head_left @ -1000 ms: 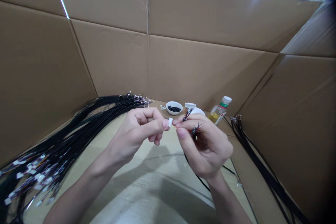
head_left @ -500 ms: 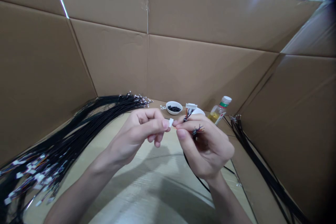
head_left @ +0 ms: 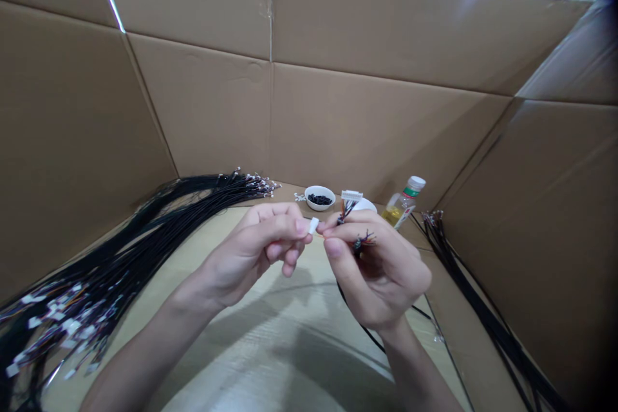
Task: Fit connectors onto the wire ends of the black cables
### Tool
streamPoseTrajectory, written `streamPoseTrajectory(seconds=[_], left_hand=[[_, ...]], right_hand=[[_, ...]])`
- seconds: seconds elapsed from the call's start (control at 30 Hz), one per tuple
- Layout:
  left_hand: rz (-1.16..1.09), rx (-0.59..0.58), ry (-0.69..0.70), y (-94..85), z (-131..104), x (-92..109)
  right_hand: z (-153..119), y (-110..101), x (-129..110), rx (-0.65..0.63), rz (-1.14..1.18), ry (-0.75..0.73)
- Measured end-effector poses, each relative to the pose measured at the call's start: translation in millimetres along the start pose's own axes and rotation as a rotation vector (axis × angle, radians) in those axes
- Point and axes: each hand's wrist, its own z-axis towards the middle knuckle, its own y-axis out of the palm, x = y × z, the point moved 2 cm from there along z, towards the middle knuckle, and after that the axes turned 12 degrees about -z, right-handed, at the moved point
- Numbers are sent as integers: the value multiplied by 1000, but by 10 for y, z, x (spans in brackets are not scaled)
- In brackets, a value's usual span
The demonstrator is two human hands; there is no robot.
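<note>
Between the thumb and forefinger of my left hand is a small white connector housing. My right hand pinches a thin orange wire close beside that housing; whether the wire's tip is inside it I cannot tell. The same hand holds the end of a black cable, which hangs below the palm. A wider white connector on coloured wires sticks up above the right fingers. Loose coloured wire ends fan out over the right forefinger.
A thick bundle of black cables with white connectors lies along the left. At the back stand a white bowl of small black parts, a partly hidden white dish and a bottle of yellow liquid. More black cables lie right. Cardboard walls surround the table.
My left hand has shifted very slightly, its lower fingers curling a little and the white housing tilting. My right hand stays nearly still.
</note>
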Motion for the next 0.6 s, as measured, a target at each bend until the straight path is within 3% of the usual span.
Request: streamPoseTrajectory(seconds=[0.4, 0.6], left_hand=[[29, -4, 2, -2, 1, -12], [338, 34, 170, -84, -32, 15]], right_hand=[[3, 6, -4, 4, -52, -34], [-24, -31, 0, -30, -174, -93]])
